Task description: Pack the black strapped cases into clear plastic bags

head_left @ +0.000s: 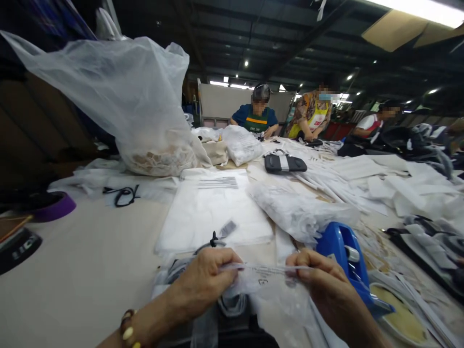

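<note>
A clear plastic bag (264, 285) with small dark print is stretched between my two hands. My left hand (212, 273), below a beaded bracelet, pinches its left edge between thumb and fingers. My right hand (319, 275) grips the other end of that edge. Beneath the bag lies a dark item with grey straps (232, 305), partly hidden by my left hand and the plastic. Just beyond my hands, a stack of white plastic bags (217, 212) lies flat. A small grey tag (228, 228) rests on its near part.
A blue tape dispenser (342, 256) stands beside my right hand. A large translucent sack (145, 96) rises at left. A black case with a white band (285, 163) and a filled plastic bag (297, 208) lie ahead. Co-workers (256, 113) work across the table.
</note>
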The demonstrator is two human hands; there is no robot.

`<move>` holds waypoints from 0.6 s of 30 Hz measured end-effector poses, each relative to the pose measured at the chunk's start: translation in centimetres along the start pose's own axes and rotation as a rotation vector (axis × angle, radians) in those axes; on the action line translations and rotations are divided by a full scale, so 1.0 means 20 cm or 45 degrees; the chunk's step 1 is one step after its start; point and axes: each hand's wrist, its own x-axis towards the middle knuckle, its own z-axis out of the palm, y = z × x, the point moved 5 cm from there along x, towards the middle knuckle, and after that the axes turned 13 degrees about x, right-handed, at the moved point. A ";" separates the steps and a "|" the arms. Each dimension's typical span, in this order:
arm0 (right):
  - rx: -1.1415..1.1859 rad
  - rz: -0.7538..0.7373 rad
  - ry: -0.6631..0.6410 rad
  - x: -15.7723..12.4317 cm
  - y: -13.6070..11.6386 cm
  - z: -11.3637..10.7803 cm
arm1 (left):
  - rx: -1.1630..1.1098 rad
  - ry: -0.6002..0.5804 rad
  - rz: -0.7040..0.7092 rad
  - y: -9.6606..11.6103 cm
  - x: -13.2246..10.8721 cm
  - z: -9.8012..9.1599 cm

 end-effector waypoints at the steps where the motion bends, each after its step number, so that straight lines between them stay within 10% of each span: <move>1: 0.034 0.046 0.025 0.00 0.02 0.01 | -0.054 0.021 -0.034 -0.02 -0.03 -0.02; 5: 0.155 0.157 0.124 0.02 0.16 0.11 | -0.080 0.182 -0.060 -0.06 -0.12 -0.04; 12: -0.086 -0.236 0.134 0.04 0.25 0.28 | -0.231 0.585 -0.344 -0.18 -0.27 -0.16; 18: -1.367 -0.975 -0.071 -0.03 0.39 0.34 | 1.167 0.810 -0.167 -0.31 -0.43 -0.13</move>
